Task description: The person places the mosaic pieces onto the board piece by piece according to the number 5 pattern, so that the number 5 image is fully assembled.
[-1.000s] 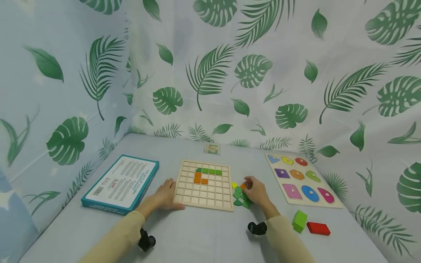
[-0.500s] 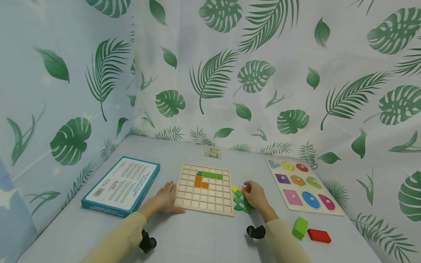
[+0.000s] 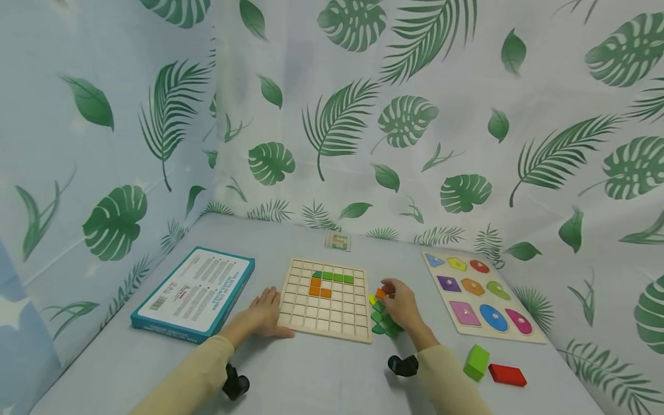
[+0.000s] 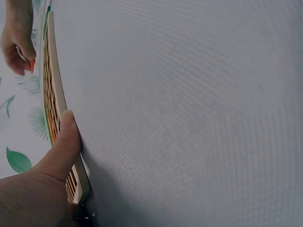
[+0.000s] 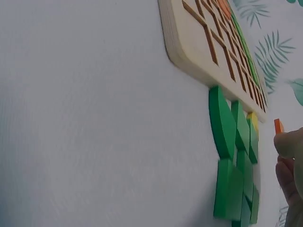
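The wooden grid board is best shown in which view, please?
The head view: the grid board shows nearly its whole face. The left wrist view shows it obliquely, partly behind the left hand; the right wrist view crops it.

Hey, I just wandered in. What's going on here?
A person is working with a wooden grid board. Their left hand rests against its edge, while their right hand pinches an orange piece beside the board, near some loose green pieces. A few squares are already filled with green and orange, and many are bare.
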Motion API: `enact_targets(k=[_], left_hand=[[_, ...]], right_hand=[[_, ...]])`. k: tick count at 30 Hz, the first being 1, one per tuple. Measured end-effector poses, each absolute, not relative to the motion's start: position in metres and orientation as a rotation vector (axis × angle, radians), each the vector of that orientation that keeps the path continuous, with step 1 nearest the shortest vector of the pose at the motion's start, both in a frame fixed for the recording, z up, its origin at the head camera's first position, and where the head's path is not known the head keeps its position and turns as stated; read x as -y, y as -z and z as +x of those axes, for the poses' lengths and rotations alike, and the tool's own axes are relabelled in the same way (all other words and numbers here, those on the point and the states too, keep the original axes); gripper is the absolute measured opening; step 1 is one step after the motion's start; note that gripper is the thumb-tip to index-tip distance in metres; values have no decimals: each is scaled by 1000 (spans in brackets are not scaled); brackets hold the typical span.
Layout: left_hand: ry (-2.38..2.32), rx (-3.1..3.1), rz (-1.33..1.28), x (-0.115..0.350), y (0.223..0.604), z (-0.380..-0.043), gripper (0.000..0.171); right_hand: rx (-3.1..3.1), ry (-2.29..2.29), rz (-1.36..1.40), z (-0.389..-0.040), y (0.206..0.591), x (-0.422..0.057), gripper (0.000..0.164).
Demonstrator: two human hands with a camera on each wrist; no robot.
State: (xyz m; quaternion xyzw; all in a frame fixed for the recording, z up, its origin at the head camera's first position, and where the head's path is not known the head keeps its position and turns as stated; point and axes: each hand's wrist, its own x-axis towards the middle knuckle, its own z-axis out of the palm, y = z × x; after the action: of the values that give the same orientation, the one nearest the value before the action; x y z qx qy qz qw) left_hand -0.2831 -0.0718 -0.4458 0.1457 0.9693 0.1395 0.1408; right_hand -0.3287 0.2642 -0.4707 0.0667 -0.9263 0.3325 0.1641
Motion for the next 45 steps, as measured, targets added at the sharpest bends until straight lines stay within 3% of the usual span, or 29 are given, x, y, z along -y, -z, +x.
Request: enact_targets(k=[23,45], left_hand=[[-374,-2791,411,71,443,-282,102],[-401,-2783,407,73,448,-289,104]], right_hand=[[2571,-1062,506,-341,477,-215,32],[2613,-1004,606,-346,484,-184,34]])
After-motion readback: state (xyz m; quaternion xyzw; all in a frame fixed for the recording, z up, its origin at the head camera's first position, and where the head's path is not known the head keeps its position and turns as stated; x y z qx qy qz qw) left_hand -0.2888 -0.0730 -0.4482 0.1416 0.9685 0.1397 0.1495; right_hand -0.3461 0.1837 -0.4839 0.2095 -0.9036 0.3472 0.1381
